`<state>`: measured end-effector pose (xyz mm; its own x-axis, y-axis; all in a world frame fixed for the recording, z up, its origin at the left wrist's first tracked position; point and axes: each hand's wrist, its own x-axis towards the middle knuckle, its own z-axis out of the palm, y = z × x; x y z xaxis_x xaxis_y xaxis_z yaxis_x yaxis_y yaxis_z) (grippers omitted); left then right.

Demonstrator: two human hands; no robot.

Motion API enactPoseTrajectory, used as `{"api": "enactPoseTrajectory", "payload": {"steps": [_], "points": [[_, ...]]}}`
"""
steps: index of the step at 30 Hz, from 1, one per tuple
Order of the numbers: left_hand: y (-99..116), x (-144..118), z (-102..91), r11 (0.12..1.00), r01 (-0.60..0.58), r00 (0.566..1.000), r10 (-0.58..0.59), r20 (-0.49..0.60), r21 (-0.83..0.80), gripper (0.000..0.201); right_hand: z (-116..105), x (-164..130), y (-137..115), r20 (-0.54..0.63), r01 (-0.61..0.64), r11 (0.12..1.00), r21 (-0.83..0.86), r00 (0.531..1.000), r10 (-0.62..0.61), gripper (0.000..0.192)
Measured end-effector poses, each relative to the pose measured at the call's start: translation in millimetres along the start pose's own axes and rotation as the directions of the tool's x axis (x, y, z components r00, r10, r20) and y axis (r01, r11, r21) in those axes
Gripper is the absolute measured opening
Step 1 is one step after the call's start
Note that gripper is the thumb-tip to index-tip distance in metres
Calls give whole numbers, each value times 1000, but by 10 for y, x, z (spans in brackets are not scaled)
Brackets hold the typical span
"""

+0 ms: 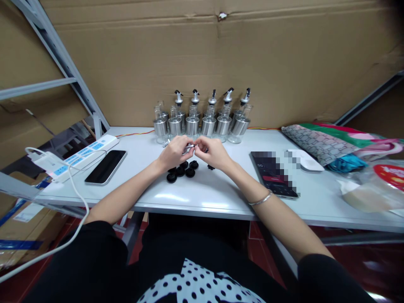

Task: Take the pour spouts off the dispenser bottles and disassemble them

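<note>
While black caps [183, 170] lie on the table [221, 198] just below, a small metal spout [190, 147] is pinched between the left hand [175, 152] and right hand [212, 153]. Its long axis is held roughly level, running hand to hand, with both sets of fingers closed on it. Bottles [202, 120] are ranged behind.

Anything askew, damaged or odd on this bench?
Two small things. The brown cardboard backdrop has a little tear near its top edge. The rightmost glass dispenser bottle leans left while its neighbours stand upright. Loose black round caps lie scattered under the hands, nothing spilled.
</note>
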<state>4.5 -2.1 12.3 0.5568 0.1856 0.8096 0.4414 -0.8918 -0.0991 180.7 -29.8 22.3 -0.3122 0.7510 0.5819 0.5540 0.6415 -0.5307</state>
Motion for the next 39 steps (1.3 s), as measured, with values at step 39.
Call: {"api": "enactPoseTrajectory", "payload": {"steps": [39], "points": [[-34,-8,36,981,143,987,-131,94,-132,8,30,5,-11,132,-99,981,168,988,77,29]]}}
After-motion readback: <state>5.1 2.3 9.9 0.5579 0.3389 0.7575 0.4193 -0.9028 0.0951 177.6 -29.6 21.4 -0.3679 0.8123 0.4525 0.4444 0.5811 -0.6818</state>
